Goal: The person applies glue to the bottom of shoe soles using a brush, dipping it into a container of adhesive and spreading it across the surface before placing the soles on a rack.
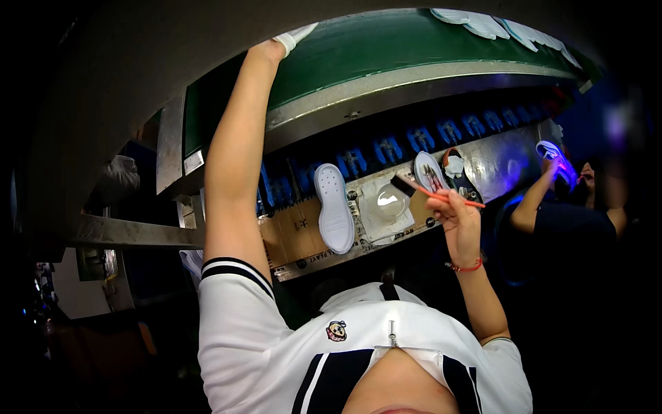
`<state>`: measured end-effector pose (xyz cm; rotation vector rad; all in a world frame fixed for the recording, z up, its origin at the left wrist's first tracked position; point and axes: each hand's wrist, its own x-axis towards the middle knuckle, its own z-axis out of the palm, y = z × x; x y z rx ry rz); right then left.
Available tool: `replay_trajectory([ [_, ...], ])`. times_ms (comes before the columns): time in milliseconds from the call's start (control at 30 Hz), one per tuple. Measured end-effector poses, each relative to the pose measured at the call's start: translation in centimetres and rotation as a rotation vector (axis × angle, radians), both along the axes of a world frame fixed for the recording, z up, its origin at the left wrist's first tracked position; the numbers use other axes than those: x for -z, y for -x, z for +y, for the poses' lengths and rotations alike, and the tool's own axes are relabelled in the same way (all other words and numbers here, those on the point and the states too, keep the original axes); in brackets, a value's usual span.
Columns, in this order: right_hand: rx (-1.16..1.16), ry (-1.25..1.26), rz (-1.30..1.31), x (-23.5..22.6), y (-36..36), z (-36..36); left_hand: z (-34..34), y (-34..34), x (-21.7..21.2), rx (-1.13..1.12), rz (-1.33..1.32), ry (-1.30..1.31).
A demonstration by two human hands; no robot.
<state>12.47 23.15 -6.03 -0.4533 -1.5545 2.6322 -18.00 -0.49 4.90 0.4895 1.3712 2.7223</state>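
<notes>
My left hand (296,38), in a white glove, reaches far forward over the green conveyor belt (365,45). The dark upper rim cuts across it, so its fingers cannot be made out. In front of my chest my right hand (456,215) grips a brush (448,196) by its thin red handle, with the dark bristles pointing left. Those bristles hover beside a pale, shiny round dish (390,201) on white sheeting. Left of the dish lies a white shoe sole (334,214) on brown cardboard (286,234). Another white sole (426,169) with thin tools on it rests behind the brush.
A dark shoe piece (460,172) lies right of the tools. Several blue holders (388,148) line up below the metal belt frame (324,107). White soles (476,24) ride at the belt's far right. Another person (562,228) holds a purple-lit shoe (557,162) at the right.
</notes>
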Motion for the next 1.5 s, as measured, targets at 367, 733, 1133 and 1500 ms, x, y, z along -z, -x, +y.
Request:
replay_trajectory([
  [367, -0.018, 0.028, -0.298, 8.4, -4.3, 0.0, 0.0, -11.5, 24.3, 0.784, 1.442, 2.025],
  [733, 0.096, -0.527, -0.09, 18.4, 1.8, 2.3, -2.5, -11.6, 13.7, 0.831, 0.73, 2.23],
  [1133, -0.022, -1.151, 0.02, 21.7, 6.5, 0.8, -12.9, -25.3, 22.2, 0.408, -0.654, 0.319],
  [1500, -0.249, 0.091, -0.436, 15.5, 5.8, 4.2, -8.5, -27.7, 25.8, 0.327, -0.842, -0.147],
])
